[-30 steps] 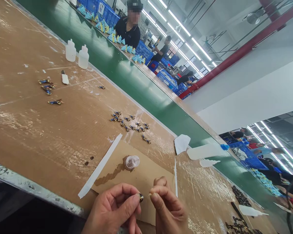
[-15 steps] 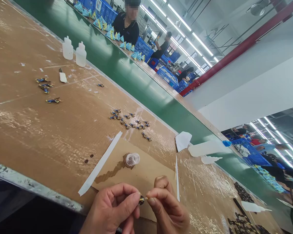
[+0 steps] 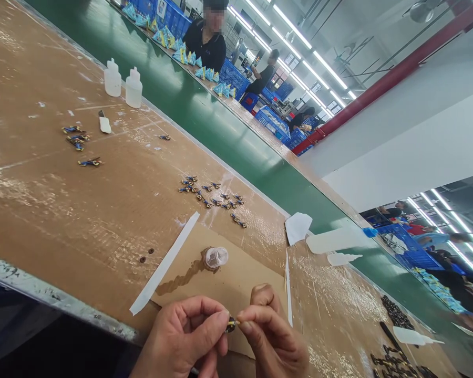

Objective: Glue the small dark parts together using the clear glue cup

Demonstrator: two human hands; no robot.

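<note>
At the bottom centre, my left hand (image 3: 191, 336) pinches a small dark round piece with a yellow mark (image 3: 230, 325) between thumb and finger. Facing it, my right hand (image 3: 274, 331) is closed in a pinch, its fingertips right beside the piece. Whatever is between those right fingertips is too small to make out. Beyond the hands, a small clear cup (image 3: 216, 257) stands on a cardboard sheet (image 3: 256, 262), with a brown wet streak to its left. Several small blue-and-yellow figures (image 3: 215, 201) lie on the table farther off.
Two squeeze bottles (image 3: 133, 88) stand at the back left near a green conveyor belt (image 3: 252, 157). White tape (image 3: 165, 262) edges the cardboard. Larger bottles (image 3: 331, 240) lie to the right, with dark pieces (image 3: 396, 362) at lower right. A person (image 3: 205, 44) sits across the belt.
The whole view has shifted slightly, so the table things sit a little farther right. Both hands keep nearly the same pose around the small dark piece.
</note>
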